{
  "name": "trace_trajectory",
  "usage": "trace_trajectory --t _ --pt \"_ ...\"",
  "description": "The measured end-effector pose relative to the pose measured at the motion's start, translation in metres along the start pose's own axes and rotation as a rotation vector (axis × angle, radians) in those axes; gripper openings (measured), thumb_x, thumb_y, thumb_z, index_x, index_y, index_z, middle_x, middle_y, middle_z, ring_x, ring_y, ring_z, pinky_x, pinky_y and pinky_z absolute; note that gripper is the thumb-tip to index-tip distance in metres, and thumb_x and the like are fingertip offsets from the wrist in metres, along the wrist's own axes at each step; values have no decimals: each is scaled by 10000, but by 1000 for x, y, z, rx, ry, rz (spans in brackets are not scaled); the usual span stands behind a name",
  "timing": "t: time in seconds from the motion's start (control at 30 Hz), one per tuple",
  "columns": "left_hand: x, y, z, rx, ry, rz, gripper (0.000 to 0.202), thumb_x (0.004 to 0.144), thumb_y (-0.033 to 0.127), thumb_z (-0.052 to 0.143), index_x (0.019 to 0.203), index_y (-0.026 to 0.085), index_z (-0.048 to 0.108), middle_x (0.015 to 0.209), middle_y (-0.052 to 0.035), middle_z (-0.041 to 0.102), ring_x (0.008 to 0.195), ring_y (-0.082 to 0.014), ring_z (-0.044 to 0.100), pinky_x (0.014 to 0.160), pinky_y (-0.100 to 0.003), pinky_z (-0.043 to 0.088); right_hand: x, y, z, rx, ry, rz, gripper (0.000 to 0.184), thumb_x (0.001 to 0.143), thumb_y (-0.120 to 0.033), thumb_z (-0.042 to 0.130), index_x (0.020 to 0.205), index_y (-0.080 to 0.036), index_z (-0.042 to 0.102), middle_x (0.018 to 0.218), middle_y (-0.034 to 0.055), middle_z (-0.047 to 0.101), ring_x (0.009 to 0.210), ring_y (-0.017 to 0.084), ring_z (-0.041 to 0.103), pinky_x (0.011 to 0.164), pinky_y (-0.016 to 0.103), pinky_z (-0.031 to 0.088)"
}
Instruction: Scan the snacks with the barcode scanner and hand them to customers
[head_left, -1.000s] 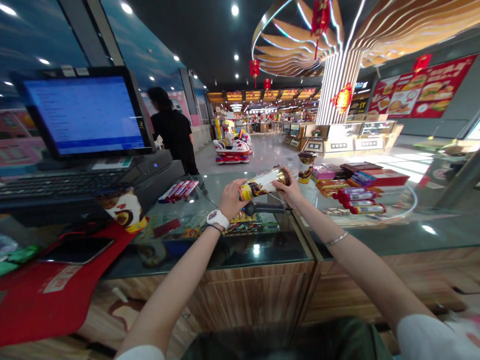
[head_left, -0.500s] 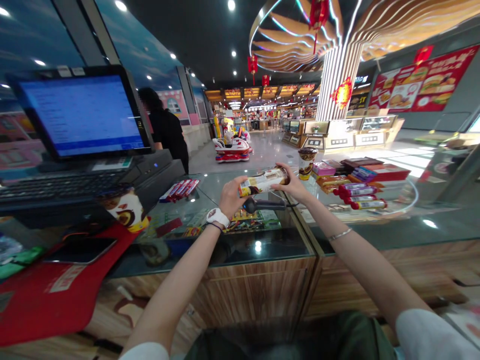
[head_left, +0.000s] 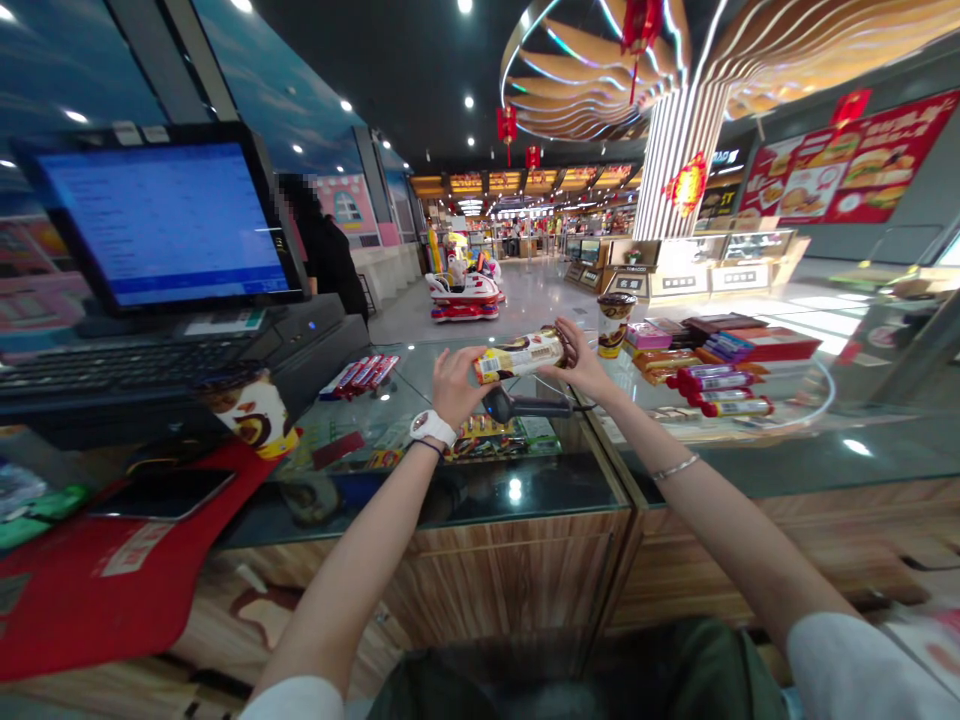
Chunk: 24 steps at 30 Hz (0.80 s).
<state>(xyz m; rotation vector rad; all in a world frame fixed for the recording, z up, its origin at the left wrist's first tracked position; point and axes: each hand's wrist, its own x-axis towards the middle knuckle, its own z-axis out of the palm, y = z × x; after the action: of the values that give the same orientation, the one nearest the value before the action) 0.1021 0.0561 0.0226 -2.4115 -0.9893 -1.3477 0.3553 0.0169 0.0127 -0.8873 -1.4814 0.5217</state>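
A white, yellow and brown printed cup lies sideways in the air between my hands, its dark end to the right. My left hand is at the yellow end, with some fingertips lifted off. Around the dark end, the fingers of my right hand are wrapped. A barcode shows near the yellow end. Just below the cup, a dark handheld barcode scanner rests on the glass counter. A similar cup stands upright beyond my right hand.
Left are a monitor, a keyboard, another cup and a phone on a red mat. Snack packs lie near the monitor; purple and red packs lie right. A person in black is beyond the counter.
The cup has turned about its length, bringing the barcode at the yellow end into view. My left fingers have loosened and shifted slightly left. The person beyond the counter has changed posture.
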Motion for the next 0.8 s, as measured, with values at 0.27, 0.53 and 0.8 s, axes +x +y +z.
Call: trace_trajectory --t 0.27,0.53,0.8 --pt "3 -14 -3 62 157 -137 415 755 245 746 1136 232 582 1227 -84 689 1188 -281 615 1123 -490 352 -4 21 9 -466 -105 -83 672 813 -416 699 1400 -193 460 1205 130 648 1081 274 636 1021 495 468" --pt "1 -27 2 84 141 -205 401 728 212 741 1096 232 582 1200 -92 692 1173 -298 613 1116 -500 353 -11 17 33 -649 -428 17 696 751 -464 788 1324 -145 555 1235 184 663 1088 300 664 952 437 511" --pt "-2 -32 8 84 101 -187 395 726 185 726 1090 245 587 1197 -80 694 1173 -291 616 1127 -499 343 -16 15 47 -836 -669 -75 527 809 -221 738 1299 -130 570 1209 183 654 1103 292 654 942 386 490"
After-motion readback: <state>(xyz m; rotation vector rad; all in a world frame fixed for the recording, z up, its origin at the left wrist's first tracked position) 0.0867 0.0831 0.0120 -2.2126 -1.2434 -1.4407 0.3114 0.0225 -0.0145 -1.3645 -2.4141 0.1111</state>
